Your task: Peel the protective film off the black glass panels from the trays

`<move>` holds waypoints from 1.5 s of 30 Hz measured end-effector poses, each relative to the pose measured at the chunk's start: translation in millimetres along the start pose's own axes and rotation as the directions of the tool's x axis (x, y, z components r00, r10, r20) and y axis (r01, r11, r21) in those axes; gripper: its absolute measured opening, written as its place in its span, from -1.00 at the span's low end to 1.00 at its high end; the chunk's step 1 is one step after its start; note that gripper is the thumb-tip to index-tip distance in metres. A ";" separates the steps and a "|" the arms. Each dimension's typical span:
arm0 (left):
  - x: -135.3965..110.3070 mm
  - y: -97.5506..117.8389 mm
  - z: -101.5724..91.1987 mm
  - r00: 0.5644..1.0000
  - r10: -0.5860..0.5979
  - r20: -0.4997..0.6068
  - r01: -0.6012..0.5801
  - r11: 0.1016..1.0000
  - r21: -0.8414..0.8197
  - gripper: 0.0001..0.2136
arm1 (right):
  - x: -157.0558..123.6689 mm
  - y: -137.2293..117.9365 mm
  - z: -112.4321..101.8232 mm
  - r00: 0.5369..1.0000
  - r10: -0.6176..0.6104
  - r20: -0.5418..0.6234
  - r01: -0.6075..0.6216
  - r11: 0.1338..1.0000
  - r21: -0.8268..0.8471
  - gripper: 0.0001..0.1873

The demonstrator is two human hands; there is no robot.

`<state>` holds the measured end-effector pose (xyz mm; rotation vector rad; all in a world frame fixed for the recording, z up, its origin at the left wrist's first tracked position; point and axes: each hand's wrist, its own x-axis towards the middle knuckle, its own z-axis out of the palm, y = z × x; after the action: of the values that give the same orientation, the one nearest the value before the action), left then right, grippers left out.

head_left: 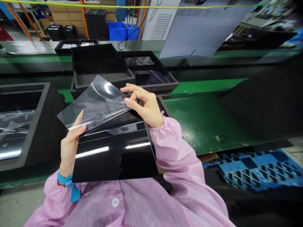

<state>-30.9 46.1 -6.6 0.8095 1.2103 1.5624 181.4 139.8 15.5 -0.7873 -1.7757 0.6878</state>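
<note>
Black panel (113, 157), glossy and rectangular, is held tilted above the near edge of the green bench (208, 116), close to the person's chest. Left hand (69, 145): grip clamped on the panel's left edge, thumb laid across the upper face and pressing on the lower margin of the clear film (94, 101). Right hand (144, 105): grip closed on the film's right corner, pinched between thumb and forefinger, remaining fingers curled. The film is lifted off the far half of the panel and stands away from it as a bent sheet; its near margin is in contact with the panel face. A blue wrist strap (68, 183) sits on the left wrist below the pink sleeve (170, 145) line. Black foam trays (101, 63) are stacked toward the far edge of the bench, just behind the film; a further foam tray (40, 126) lies at the left edge, beside the left hand
</note>
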 end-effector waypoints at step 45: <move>-67.4 7.5 0.4 0.792 -0.062 0.608 0.289 0.914 -0.284 -0.08 | -58.2 -24.8 -26.1 0.987 0.057 -0.153 0.009 0.917 0.398 -0.75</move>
<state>-11.5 -18.0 4.3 0.8182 0.4981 1.1892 216.4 81.4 9.0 -0.5676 -1.4166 0.9387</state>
